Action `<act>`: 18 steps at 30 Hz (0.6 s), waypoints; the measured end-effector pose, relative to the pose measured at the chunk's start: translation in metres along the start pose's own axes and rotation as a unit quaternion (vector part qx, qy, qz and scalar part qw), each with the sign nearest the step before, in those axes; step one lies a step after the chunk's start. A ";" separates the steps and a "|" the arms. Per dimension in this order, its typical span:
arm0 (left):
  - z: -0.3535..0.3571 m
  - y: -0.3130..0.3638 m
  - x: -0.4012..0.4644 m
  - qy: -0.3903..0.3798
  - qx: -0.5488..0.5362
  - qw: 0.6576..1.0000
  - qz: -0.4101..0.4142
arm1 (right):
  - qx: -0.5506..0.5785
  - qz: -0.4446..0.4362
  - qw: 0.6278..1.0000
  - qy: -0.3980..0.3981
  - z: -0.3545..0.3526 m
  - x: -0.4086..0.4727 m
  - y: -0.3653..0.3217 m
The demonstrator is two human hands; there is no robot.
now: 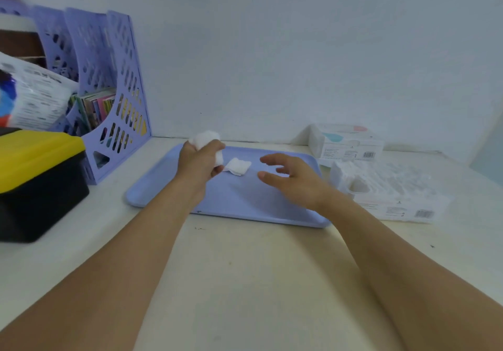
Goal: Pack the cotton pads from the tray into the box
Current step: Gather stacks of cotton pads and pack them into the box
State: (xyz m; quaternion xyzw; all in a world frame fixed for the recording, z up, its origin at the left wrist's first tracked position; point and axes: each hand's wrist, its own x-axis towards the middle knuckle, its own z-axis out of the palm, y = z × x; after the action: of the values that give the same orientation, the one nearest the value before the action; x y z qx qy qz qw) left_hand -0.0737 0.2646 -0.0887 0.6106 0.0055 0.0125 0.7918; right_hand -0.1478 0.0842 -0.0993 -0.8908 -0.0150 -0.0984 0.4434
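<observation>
A small loose lot of cotton pads lay on the lilac tray, toward its far edge, at about twelve o'clock from the tray's middle. These appeared to be the last pads left on the tray surface.

The left hand was curled round a bunch of gathered pads, which stood out above the knuckles. The bunch was held over the tray's far left portion, just beside the loose lot, at its nine o'clock. In my judgement the pads were being collected into one hand so that they could go across in a single transfer.

The right hand hovered over the tray at three o'clock from the loose lot, fingers spread and slightly bent, gripping nothing. It looked placed to pick up the remaining pads.

The open box stood off the tray at its three o'clock, already holding white pads, on the reaching hand's side. A second, closed box sat behind it against the wall.

At nine o'clock, well apart from the tray, stood a purple file rack and a yellow-lidded black bin.
</observation>
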 end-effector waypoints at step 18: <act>-0.008 -0.014 0.022 0.074 -0.091 0.992 -0.039 | -0.135 0.139 0.979 -0.055 0.048 0.097 -0.011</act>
State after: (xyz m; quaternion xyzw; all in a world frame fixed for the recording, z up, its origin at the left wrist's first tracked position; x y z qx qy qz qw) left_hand -0.0517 0.2693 -0.1037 0.5331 0.0867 0.0275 0.8411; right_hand -0.0459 0.1229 -0.1009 -0.9400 0.0976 0.0124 0.3266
